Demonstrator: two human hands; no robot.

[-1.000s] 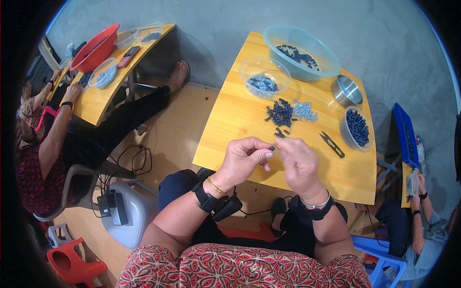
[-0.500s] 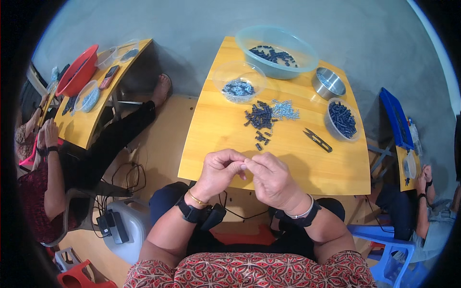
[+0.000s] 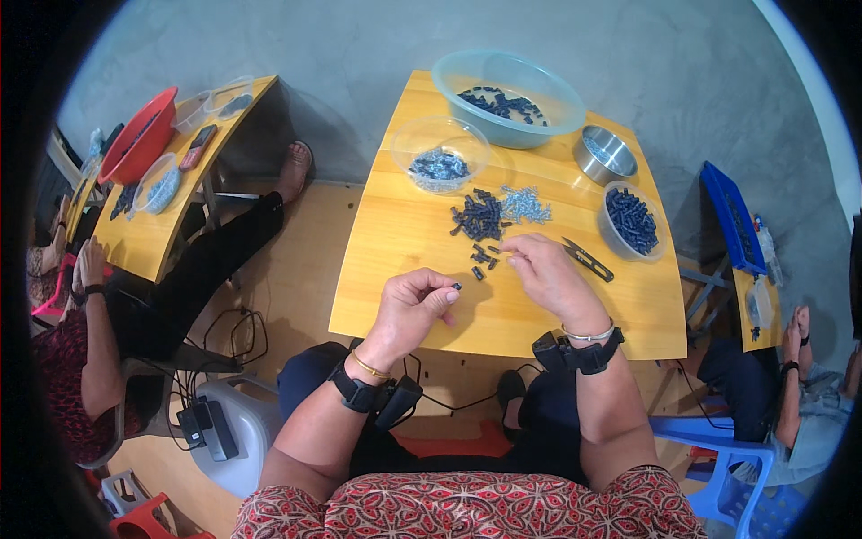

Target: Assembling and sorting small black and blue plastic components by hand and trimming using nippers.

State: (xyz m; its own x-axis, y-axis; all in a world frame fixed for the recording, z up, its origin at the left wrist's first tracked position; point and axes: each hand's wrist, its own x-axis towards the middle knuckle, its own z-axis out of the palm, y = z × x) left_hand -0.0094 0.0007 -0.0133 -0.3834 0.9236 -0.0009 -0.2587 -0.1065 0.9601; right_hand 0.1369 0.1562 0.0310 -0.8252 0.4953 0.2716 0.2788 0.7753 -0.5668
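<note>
My left hand (image 3: 406, 310) is closed in a pinch over the near part of the table. A small dark plastic piece (image 3: 457, 286) shows between its thumb and fingertips. To the right, my right hand (image 3: 549, 277) stretches forward with its fingers a little apart. Its fingertips are beside a few loose dark pieces (image 3: 485, 258); I see nothing held in them. Beyond lies a heap of dark tubular pieces (image 3: 476, 217), touching a heap of small light-blue or clear pieces (image 3: 528, 206).
Behind the heaps stand a clear tub (image 3: 439, 184) and a large pale-blue basin (image 3: 530, 135). A steel bowl (image 3: 628, 171), a tub of dark pieces (image 3: 632, 222) and black thread snips (image 3: 588, 260) are at right. Other people sit at tables on both sides.
My hands were together, fingertips meeting. Now they are apart: the right has gone forward and right to the loose dark pieces, while the left stays near its place, its dark piece now showing.
</note>
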